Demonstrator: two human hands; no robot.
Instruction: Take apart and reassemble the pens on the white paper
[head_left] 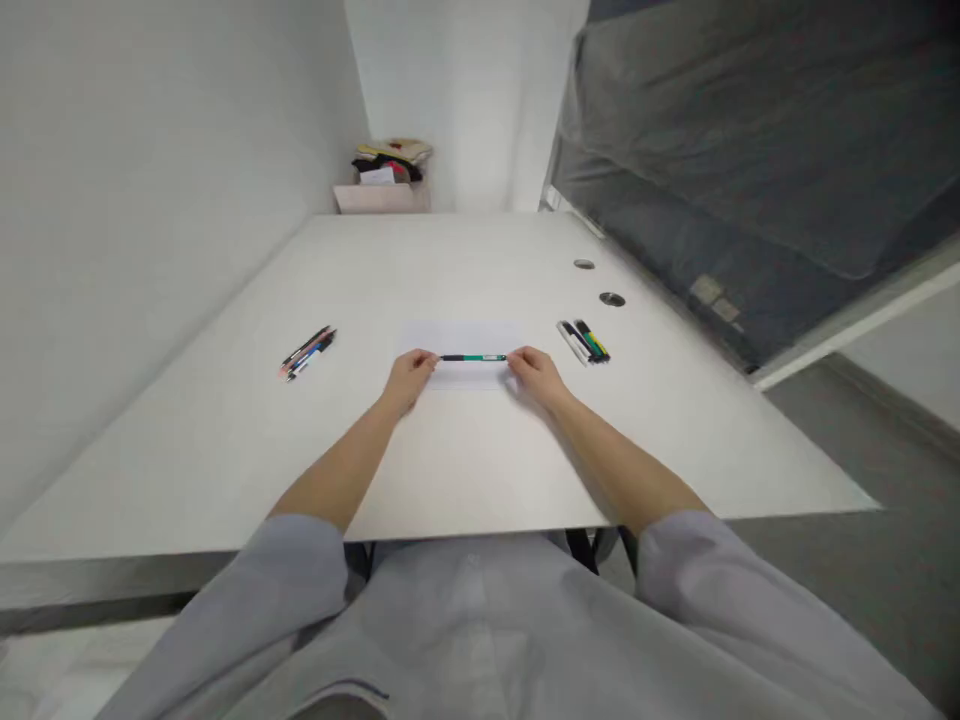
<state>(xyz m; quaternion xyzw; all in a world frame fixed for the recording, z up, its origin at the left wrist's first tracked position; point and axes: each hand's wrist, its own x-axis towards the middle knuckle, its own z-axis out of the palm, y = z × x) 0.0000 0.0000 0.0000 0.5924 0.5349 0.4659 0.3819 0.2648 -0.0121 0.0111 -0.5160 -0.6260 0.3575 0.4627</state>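
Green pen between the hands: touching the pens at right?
Apart: in the head view, the right hand and tabletop lie between the green pen and those pens.

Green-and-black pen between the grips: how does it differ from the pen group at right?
The held pen has its ends in the left grip and right grip; the pen group lies on the table.
The held pen runs level; the pen group slants down rightward.
The held pen is single; the pen group has several, whitish and yellow included.
Both show green and black.

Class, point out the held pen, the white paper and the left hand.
Held pen (474, 357), head view: its green barrel.
White paper (472, 338), head view: bare upper part.
Left hand (408, 380), head view: the back.
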